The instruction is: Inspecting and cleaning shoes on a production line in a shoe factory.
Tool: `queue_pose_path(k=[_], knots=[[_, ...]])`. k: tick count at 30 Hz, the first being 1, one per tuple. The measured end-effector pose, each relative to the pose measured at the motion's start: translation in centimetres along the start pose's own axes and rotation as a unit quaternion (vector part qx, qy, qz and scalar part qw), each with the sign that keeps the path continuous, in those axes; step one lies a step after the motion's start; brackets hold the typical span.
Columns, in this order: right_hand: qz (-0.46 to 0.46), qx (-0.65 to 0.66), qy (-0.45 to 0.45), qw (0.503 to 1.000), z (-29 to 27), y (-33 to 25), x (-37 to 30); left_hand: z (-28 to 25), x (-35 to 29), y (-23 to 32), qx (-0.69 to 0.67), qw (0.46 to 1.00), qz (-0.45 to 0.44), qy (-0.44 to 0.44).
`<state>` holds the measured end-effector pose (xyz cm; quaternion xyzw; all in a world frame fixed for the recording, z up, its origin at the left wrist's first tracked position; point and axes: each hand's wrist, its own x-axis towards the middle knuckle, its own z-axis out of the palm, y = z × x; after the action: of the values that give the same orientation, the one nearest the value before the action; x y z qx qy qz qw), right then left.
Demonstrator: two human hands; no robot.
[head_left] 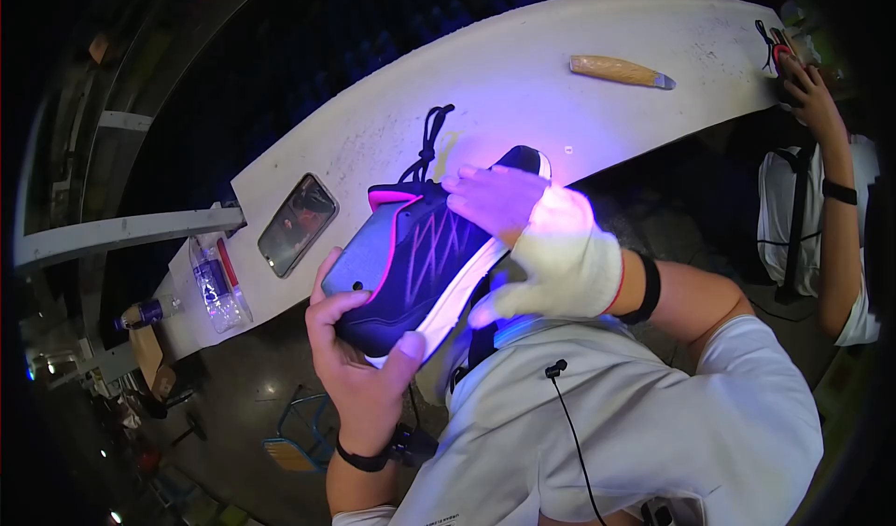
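Observation:
A black shoe with pink lining, pink zigzag stitching and a white sole is held tilted above the table's near edge. A grey-blue last fills its opening. My left hand grips the heel end, with the thumb on the sole side and the fingers on the far side. Across the front of the upper lies my right hand, in a white glove that leaves the fingertips bare. Its fingers are stretched flat over the shoe, and its thumb stands apart below the sole. Black laces stick up beyond the shoe.
The white table curves away, lit purple near the toe. On it lie a phone, a wooden-handled tool and a clear plastic bottle. Another person's hand touches a dark-and-pink item at the far right. A stool stands below.

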<state>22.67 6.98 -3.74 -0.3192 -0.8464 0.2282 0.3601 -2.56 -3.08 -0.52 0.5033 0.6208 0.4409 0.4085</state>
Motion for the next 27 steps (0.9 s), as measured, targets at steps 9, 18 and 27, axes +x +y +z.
queue_pose_path(k=[9,18,27], knots=[[0.105,-0.007,-0.067,0.992,0.5,5.1,-1.3,-0.7,1.9,-0.9,0.061,0.998,-0.026,0.011],[0.14,0.028,-0.035,0.989,0.5,4.8,-0.9,-1.3,3.2,1.0,0.278,0.953,0.101,-0.07],[0.122,0.012,-0.013,0.992,0.4,4.9,-1.5,0.1,3.2,1.3,0.32,0.935,0.151,-0.022]])
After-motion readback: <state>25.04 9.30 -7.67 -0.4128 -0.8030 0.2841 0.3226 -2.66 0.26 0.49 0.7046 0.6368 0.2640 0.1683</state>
